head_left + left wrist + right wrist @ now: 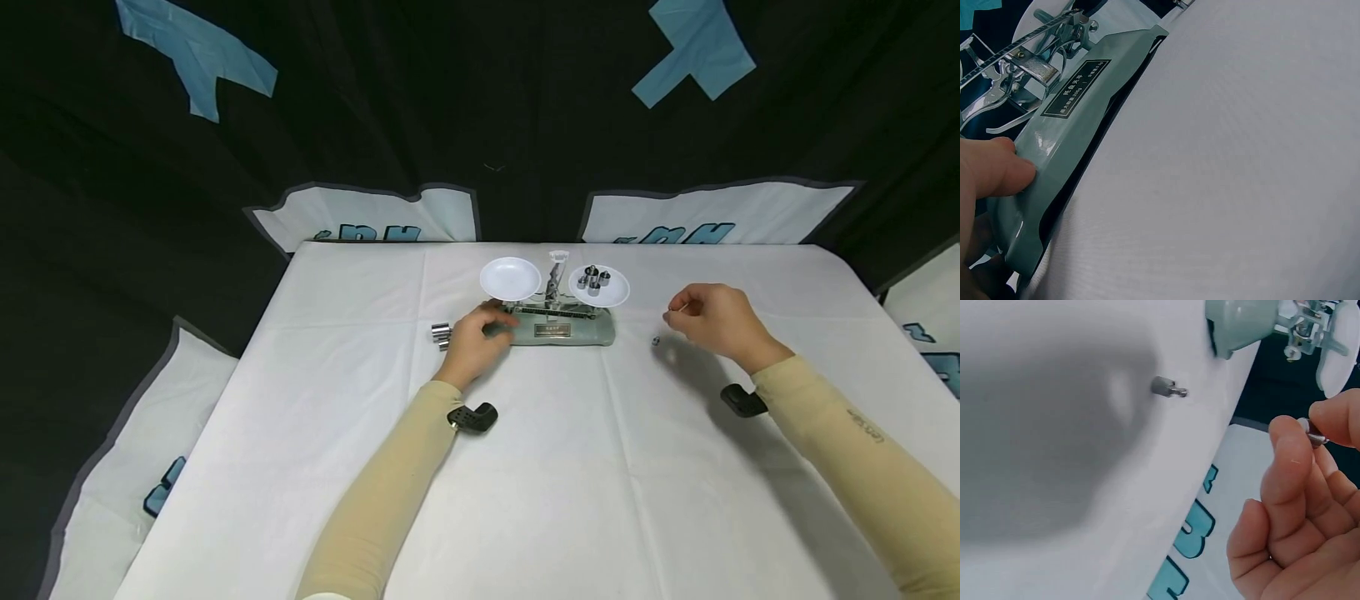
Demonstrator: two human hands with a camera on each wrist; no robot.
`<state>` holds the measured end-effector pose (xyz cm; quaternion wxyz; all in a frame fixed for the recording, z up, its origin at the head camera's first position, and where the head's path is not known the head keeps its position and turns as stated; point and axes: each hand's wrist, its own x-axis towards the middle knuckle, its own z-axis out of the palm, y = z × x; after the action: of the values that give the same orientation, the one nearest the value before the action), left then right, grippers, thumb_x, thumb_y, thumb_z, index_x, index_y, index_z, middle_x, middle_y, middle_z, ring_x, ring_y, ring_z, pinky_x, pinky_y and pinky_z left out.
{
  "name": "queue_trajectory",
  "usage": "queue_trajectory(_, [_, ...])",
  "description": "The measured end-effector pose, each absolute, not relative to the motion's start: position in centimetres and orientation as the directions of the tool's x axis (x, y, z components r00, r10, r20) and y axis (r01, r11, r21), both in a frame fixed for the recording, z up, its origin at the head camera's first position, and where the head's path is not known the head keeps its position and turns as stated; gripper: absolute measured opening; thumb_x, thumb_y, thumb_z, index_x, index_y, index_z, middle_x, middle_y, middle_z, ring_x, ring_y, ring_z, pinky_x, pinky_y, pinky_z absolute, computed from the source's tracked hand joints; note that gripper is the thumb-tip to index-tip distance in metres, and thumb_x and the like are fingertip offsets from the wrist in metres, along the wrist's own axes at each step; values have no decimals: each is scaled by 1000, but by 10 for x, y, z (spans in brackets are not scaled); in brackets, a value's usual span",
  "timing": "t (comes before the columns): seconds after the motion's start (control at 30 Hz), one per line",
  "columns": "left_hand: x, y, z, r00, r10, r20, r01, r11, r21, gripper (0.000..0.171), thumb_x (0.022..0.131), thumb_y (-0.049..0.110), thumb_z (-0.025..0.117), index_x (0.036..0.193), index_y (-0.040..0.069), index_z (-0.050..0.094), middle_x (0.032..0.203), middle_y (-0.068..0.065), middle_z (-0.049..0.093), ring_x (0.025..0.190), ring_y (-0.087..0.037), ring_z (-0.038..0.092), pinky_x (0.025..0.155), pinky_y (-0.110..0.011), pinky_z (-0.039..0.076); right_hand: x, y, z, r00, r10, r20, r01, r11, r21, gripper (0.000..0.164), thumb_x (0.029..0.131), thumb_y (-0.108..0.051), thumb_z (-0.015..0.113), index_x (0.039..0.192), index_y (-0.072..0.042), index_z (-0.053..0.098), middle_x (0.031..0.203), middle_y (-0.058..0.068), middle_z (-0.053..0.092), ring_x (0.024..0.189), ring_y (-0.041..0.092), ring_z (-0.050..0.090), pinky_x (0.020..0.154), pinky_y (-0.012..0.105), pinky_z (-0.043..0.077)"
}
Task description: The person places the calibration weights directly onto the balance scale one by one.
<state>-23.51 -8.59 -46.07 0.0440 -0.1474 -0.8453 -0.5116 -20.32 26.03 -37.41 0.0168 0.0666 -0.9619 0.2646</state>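
Note:
A green-based balance scale [592, 333] stands toward the far side of the table. Its left white pan [510, 279] holds nothing, while several metal weights [593, 287] stand on the right white pan [618, 290]. My left hand [478, 340] grips the left end of the scale's base, thumb on the front face [1054, 147] and fingers around behind. To the right of the scale, my right hand [718, 321] is raised over the table, pinching a small metal weight [1315, 435] between thumb and index finger. Below it another small weight [1162, 386] lies on the cloth.
Several larger metal cylinders [440, 332] lie just left of my left hand. A white cloth [525, 467] covers the table. Behind it hangs a dark curtain [525, 125] with blue tape and white lettered panels [378, 218].

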Motion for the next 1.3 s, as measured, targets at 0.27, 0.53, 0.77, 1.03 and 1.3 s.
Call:
queue_trajectory(0.27, [-235,-86,-461,-950,210,233,304,434,848,17,82,6,67,98,6,73,139,-11,57,137,-25,47,115,-37,38,-207,252,-362,-984,-77,158,-149,840,-522,18,86,-22,66,88,-4,67,74,7,66,61,12,54,52,23,43])
queue_trajectory(0.53, [-236,-86,-462,-954,209,216,290,450,845,16,83,7,67,98,7,74,139,-9,58,137,-23,47,115,-35,37,-214,238,-353,-982,-45,185,-139,832,-536,16,86,-21,65,88,-5,66,78,9,65,71,18,54,55,24,43])
queue_trajectory(0.77, [-237,-85,-461,-955,207,212,285,443,850,16,83,7,67,98,8,74,137,-9,59,136,-22,47,115,-33,37,-220,228,-348,-973,-57,224,-174,819,-547,16,86,-20,63,90,-5,67,82,12,68,75,20,56,57,24,43])
queue_trajectory(1.03, [-237,-85,-461,-956,203,213,283,442,851,15,83,7,68,97,8,74,136,-8,60,136,-22,47,116,-33,36,-230,213,-348,-966,-66,248,-199,805,-559,14,83,-16,65,88,-3,67,79,13,68,73,21,57,56,23,44])
queue_trajectory(1.3, [-236,-86,-460,-955,201,220,288,432,855,15,83,6,68,97,7,74,137,-10,59,136,-23,48,115,-34,37,-238,196,-350,-972,-90,216,-200,797,-570,15,84,-14,65,90,-1,67,81,14,66,75,23,55,56,24,45])
